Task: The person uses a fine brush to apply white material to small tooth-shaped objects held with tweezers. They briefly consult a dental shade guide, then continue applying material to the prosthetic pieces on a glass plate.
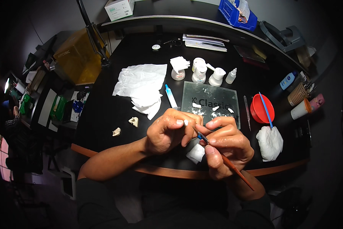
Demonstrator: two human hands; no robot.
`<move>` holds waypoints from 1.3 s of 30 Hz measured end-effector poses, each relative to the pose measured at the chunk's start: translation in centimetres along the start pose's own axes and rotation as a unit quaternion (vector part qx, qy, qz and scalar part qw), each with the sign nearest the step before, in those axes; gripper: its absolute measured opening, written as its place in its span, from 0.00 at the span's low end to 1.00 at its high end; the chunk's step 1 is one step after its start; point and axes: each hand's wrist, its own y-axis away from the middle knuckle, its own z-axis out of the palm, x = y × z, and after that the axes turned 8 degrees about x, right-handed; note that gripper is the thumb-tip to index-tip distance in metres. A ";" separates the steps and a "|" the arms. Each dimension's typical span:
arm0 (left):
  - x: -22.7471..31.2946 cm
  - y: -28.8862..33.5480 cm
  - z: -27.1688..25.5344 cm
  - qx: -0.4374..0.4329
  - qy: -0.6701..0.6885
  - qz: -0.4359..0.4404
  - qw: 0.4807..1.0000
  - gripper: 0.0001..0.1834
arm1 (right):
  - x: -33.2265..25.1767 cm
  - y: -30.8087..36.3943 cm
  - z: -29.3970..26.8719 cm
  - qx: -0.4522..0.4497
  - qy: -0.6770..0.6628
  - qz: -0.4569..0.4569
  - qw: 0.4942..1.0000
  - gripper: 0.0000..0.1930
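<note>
Small white piece (185, 123) sits pinched between the thumb and fingers of the left hand (164, 129), while the right hand (228, 147) grasps a slim brush (232, 165) whose tip points toward it. Good work here likely calls for a firm but gentle pinch, hands braced close together, and light, short strokes. Between the forearms, a white pad (196, 153) seems handy for wiping the tip. Beyond, knuckles best avoid the glass plate (192, 89) and its white bits (196, 105); white jars (199, 75) stand farther back.
</note>
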 end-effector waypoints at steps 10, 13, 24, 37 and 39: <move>-0.3 0.1 -0.3 -0.009 -0.010 -0.067 0.998 0.28 | 1.2 -1.2 -1.7 0.059 -0.205 0.201 0.956 0.05; 0.1 0.2 -0.1 0.001 -0.039 -0.089 0.995 0.28 | 1.1 -1.4 -1.7 0.065 -0.204 0.225 0.951 0.05; 0.5 0.3 -0.2 -0.006 -0.040 -0.095 0.995 0.26 | 0.8 -0.9 -1.6 0.066 -0.215 0.228 0.947 0.07; 1.2 0.1 0.4 0.022 -0.081 -0.108 0.991 0.29 | 0.7 -0.9 -1.5 0.052 -0.179 0.214 0.959 0.05; 1.3 0.1 0.4 0.019 -0.080 -0.110 0.990 0.29 | 0.3 -1.1 -1.2 0.071 -0.192 0.229 0.952 0.05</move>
